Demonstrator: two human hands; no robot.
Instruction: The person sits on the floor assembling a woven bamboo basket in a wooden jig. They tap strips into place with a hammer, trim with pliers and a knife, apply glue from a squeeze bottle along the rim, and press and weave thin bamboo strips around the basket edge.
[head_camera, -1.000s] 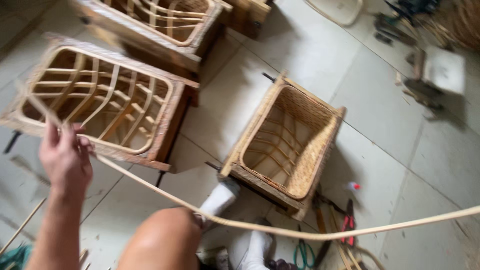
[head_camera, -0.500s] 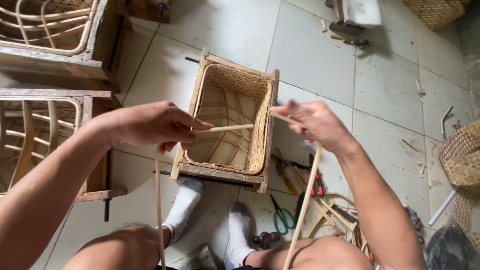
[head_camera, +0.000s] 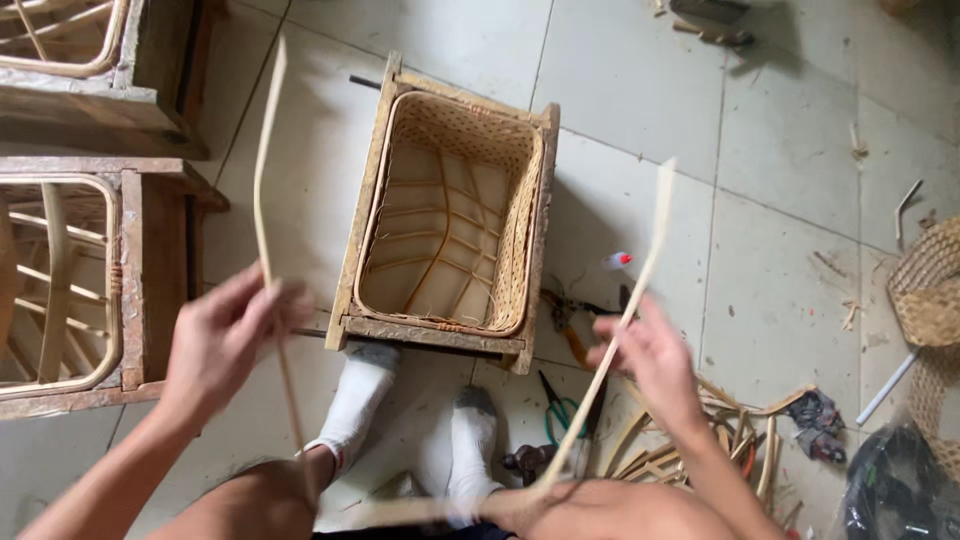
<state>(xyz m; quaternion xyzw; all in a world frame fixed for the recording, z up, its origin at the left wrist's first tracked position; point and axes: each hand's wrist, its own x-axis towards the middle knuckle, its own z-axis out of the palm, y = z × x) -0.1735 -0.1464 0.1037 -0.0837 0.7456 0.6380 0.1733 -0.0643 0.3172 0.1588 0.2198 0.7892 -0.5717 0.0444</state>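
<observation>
Nearest the camera: one long rattan strip (head_camera: 268, 180) bent into a U across the lap, below the wooden-framed basket (head_camera: 447, 215), which I'll use as landmark. Left hand (head_camera: 222, 340) sits lower-left of the basket, fingers closed round the strip's left leg, which runs up past the basket's left side. Right hand (head_camera: 650, 360) sits lower-right of it, fingers curled on the right leg; that free end (head_camera: 660, 190) rises just right of the basket. Both are blurred, so exact grip is hard to read. Two socked feet (head_camera: 415, 425) are planted against the basket's near edge. Pliers and cutters (head_camera: 565, 330) lie on the tiled floor (head_camera: 780, 280) just right of the basket, offcut strips (head_camera: 700, 440) further right. Judgement: strip is being flexed and lined up for weaving, not yet inserted; the side wall is only part woven. Next move calls for aiming one end between the basket's ribs while keeping tension on the other. Two empty frames (head_camera: 90, 280) stand left of the basket.
</observation>
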